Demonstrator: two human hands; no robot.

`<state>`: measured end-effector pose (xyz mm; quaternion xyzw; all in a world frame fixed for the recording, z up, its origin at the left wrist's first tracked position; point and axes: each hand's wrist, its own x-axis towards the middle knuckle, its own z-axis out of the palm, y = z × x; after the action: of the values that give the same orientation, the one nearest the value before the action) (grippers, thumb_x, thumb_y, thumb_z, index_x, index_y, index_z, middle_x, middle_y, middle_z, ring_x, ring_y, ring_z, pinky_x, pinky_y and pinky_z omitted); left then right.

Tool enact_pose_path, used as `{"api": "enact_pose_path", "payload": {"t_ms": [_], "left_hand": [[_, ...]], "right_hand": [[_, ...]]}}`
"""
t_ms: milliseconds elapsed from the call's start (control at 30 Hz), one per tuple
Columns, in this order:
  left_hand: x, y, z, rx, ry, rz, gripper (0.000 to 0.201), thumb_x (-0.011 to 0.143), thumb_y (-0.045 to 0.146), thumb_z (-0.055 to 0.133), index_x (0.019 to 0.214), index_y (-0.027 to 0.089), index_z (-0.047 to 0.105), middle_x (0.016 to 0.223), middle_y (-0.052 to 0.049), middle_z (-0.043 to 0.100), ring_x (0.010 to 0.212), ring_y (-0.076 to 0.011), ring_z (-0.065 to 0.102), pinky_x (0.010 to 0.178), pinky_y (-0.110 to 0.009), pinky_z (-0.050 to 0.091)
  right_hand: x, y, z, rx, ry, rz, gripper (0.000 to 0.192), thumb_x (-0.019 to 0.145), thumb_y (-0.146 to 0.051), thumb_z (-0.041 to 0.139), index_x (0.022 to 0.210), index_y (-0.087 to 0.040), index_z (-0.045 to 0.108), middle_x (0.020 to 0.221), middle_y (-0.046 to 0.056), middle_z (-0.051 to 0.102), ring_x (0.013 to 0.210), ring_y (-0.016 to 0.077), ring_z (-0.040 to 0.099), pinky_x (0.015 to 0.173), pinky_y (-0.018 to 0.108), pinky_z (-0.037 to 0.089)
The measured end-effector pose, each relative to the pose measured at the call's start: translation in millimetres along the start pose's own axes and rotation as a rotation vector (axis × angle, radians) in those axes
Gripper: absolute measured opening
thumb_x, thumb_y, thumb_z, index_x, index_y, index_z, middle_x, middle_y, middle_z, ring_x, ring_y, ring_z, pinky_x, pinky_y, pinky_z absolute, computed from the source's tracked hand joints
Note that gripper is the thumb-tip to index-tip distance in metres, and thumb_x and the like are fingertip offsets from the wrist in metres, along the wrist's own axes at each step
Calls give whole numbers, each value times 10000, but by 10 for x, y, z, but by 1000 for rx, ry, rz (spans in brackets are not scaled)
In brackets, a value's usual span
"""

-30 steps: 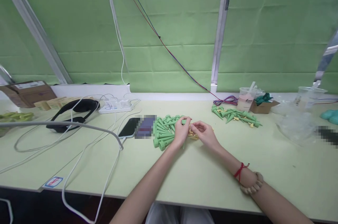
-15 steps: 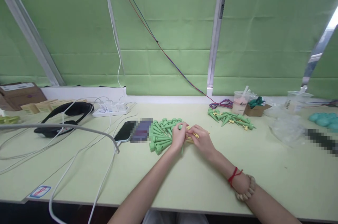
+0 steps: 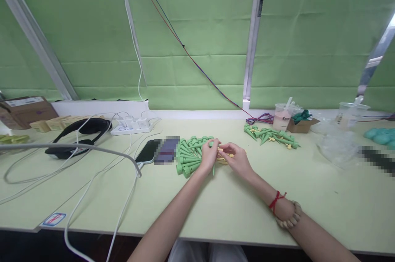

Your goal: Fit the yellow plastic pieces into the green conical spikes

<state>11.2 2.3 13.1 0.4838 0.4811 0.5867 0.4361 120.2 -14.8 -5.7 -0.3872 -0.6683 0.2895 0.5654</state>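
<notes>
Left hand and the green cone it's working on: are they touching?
Touching. The head view shows the left hand with its fingertips closed around a green cone at the edge of the green cone pile, no gap visible.

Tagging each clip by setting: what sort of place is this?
Probably a small hand-assembly workbench: a pile of green cone-shaped plastic parts at the left hand, a second batch farther right, and green fabric partitions behind the table.

Both forearms are bare, with no sleeves in view. The right wrist wears a thin red knotted string bracelet and beside it a chunky beaded bracelet of pale, possibly wooden, beads. Light grey trousers show below.
</notes>
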Motion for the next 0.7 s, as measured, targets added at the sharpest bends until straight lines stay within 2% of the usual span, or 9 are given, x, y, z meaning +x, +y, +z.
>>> {"api": "enact_pose_path", "payload": {"t_ms": [67,133,200,267,333,400,467,567,700], "left_hand": [[11,1,-8,7,8,16,145,705,288,541,638,162,566,478,55,453,364,-54,390,376,-171,313],[22,-1,-13,32,13,30,144,706,285,537,636,162,568,467,57,443,358,-58,384,376,-179,315],[34,-11,-17,49,16,35,144,708,286,533,642,163,567,464,58,436,359,-64,387,382,-187,326],[46,-27,-19,46,24,47,155,713,300,528,645,164,561,471,58,436,369,-66,388,392,-191,338],[58,-47,-21,46,26,56,163,714,308,524,647,164,563,486,53,444,382,-68,394,396,-191,343],[67,-65,-25,60,23,64,160,709,302,525,650,161,573,499,48,451,393,-68,400,400,-190,349],[71,-74,-30,72,20,70,163,710,303,522,649,160,573,505,45,452,399,-69,405,406,-190,358],[63,-68,-37,75,18,76,182,722,328,525,645,165,552,502,47,447,396,-68,404,405,-189,354],[40,-52,-30,134,12,85,183,732,317,526,638,161,540,491,43,451,376,-64,391,391,-190,336]], "right_hand": [[10,-5,-11,13,-33,17,249,778,-388,582,866,-169,660,842,84,708,738,207,677,703,336,548],[26,8,-20,31,-49,18,254,787,-392,569,841,-171,683,835,85,714,745,211,678,721,345,549],[43,29,-28,51,-24,5,233,749,-376,613,829,-173,696,864,87,715,794,219,676,760,355,545],[57,44,-37,72,-13,16,278,696,-355,668,902,-170,696,906,92,711,829,225,672,770,356,546],[63,46,-49,83,-60,51,305,709,-361,656,939,-165,695,897,93,715,821,227,675,749,355,549],[65,38,-60,53,-98,70,261,749,-364,613,886,-164,709,857,86,722,809,229,678,752,362,542],[63,27,-61,0,-77,52,220,756,-340,606,837,-167,714,857,82,723,830,232,673,783,368,527],[59,15,-42,-27,-17,33,260,714,-309,654,927,-167,701,939,91,713,890,236,661,802,360,519],[49,3,-20,23,-30,62,245,785,-317,565,926,-172,703,936,87,717,857,223,671,777,348,526]]}}
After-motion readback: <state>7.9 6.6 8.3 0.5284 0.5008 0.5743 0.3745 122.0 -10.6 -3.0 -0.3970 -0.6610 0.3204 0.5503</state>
